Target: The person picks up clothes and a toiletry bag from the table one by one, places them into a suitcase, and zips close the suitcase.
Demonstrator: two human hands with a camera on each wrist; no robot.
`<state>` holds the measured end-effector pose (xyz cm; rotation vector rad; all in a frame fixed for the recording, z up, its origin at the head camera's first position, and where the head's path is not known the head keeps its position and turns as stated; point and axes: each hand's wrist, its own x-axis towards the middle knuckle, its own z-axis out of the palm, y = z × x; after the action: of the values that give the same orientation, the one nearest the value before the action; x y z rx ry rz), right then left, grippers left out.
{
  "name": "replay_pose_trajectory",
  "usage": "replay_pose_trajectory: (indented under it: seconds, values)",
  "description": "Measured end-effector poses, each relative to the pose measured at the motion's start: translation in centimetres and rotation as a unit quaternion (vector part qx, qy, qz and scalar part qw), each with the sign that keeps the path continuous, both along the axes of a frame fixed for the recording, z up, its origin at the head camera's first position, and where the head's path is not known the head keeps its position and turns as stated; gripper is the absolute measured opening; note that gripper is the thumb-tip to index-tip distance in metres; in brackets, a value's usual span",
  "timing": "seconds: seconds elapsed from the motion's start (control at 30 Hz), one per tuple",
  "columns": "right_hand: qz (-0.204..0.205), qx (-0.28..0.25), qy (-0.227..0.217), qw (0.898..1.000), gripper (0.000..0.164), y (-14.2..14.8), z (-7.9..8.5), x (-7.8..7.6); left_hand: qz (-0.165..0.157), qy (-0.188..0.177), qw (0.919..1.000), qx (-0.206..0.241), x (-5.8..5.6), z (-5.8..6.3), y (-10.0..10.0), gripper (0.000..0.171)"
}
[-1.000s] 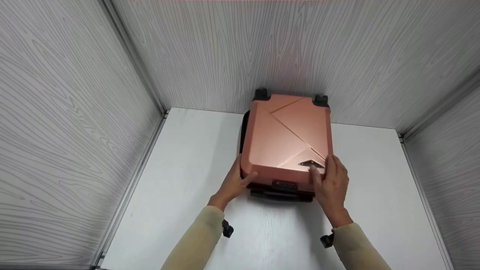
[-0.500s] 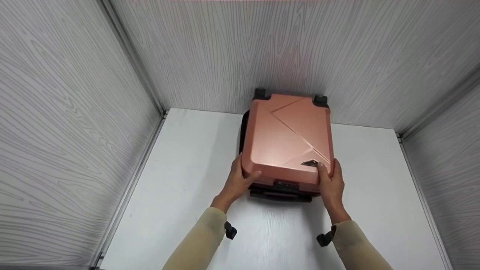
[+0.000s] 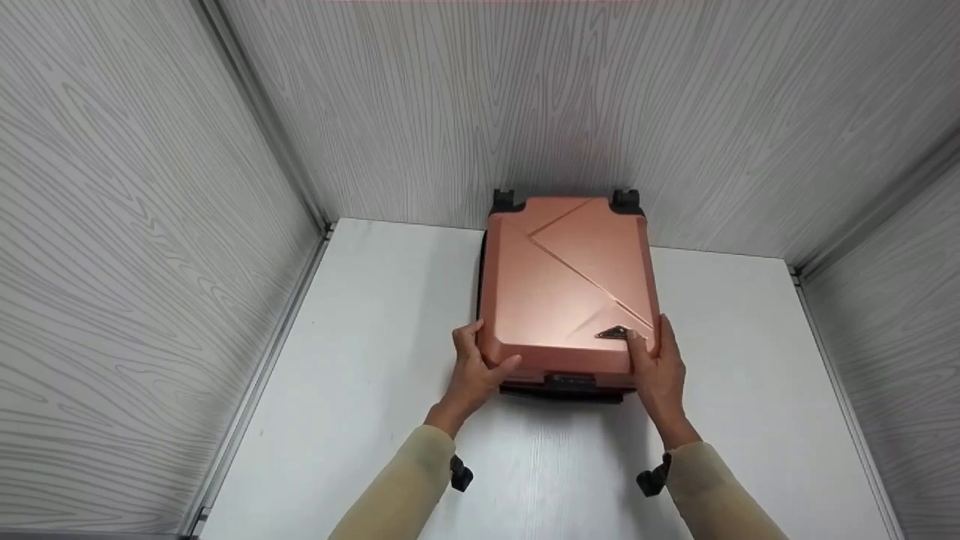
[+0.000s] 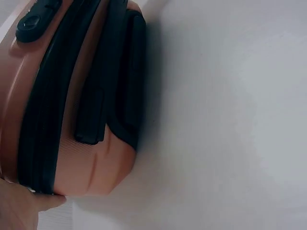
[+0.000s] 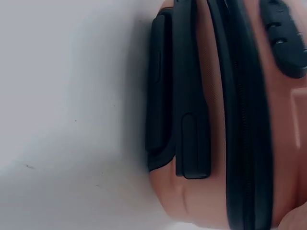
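Note:
A rose-pink hard-shell suitcase lies flat, its wheeled end toward the back wall and its handle end toward me. My left hand grips the near left corner, thumb along the front face and fingers at the side. At the near right corner my right hand holds on, thumb on top beside the triangular badge and fingers down the side. Both wrist views show the black zipper band and the black handle on the end facing me. A combination lock sits above the zipper.
The white tabletop carries the suitcase. A grey wood-grain wall rises right behind the wheels. Side panels with metal edge strips stand at left and right.
The right hand's thumb and fingers have shifted outward to the corner. In the last half second the suitcase has moved slightly left and toward me, with the left hand moving along its corner.

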<state>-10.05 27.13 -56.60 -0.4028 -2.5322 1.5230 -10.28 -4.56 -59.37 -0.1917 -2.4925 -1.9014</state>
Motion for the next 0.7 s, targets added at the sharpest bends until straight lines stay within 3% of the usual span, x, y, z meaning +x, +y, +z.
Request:
replay_pose_trajectory:
  seconds: [0.1,0.23,0.37,0.5,0.7]
  values:
    - [0.006,0.009,-0.002,1.000,0.086,-0.1,0.2,0.0,-0.011,0.002,0.9994,-0.032,0.0,-0.1,-0.1,0.109]
    - [0.020,-0.009,-0.010,1.000,0.088,0.4,0.3,0.0,-0.033,-0.012,0.9964,-0.077,-0.1,-0.3,-0.7,0.136]
    - [0.031,-0.031,-0.026,0.999,0.089,1.0,0.3,0.2,-0.047,-0.050,0.9915,-0.110,-0.5,-0.6,-1.4,0.150]
    - [0.030,-0.046,-0.040,0.998,0.085,1.2,0.2,0.2,-0.056,-0.075,0.9912,-0.093,-1.0,-0.4,-1.8,0.145]
    - [0.024,-0.043,-0.027,0.998,0.081,0.8,0.5,-0.2,-0.053,-0.036,0.9972,-0.038,-1.4,0.7,-2.1,0.130]
